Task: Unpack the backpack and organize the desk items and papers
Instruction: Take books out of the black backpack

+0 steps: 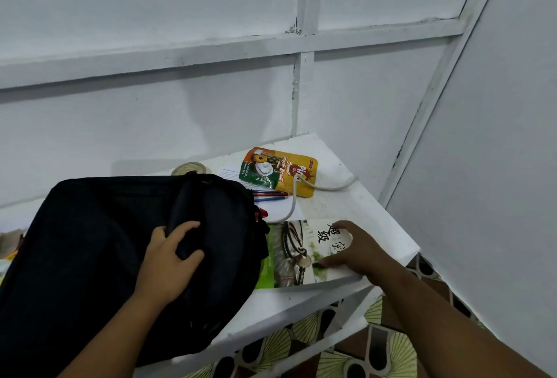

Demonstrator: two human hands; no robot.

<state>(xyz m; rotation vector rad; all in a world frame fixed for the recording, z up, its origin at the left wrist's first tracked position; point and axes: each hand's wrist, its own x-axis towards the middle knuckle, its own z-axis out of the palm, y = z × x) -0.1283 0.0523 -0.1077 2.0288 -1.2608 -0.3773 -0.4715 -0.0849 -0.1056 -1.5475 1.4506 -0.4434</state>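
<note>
Our left hand (pixel 171 260) lies on top of the black backpack (pixel 105 257), fingers (pixel 185 228) curled and clamped on a dark fold of the bag's fabric, thumb pressed against the same fold from the near side. The backpack lies flat across the white desk (pixel 346 209) and stretches away to the left of that hand and under our forearm, its near end hanging over the desk's front edge. A small red tab (pixel 262 214) shows at the bag's far right side, beyond the left hand's fingertips.

Our right hand (pixel 358 252) rests palm down on a book (pixel 298 252) with a green and white cover and large black characters. The fingers are spread apart and flat on the cover, not closed around anything, with the thumb lying along the book's near part. The book lies on the desk between our two hands, its left edge tucked just beside or slightly under the backpack; we cannot tell which.

Beyond the right hand, farther back on the desk, a yellow and green snack pouch (pixel 278 171) lies on a printed sheet of paper (pixel 230 173). A white cable (pixel 328 187) crosses over the pouch and curves down toward the book. A few coloured pencils (pixel 271 196), red and blue, lie between the pouch and the backpack, touching the bag's edge. Beyond the left hand, just past the top of the backpack, a roll of tape (pixel 189 169) peeks out, mostly hidden by the bag.

Below and to the right of the right hand, past the desk's edge, we see a patterned floor (pixel 388 356).
</note>
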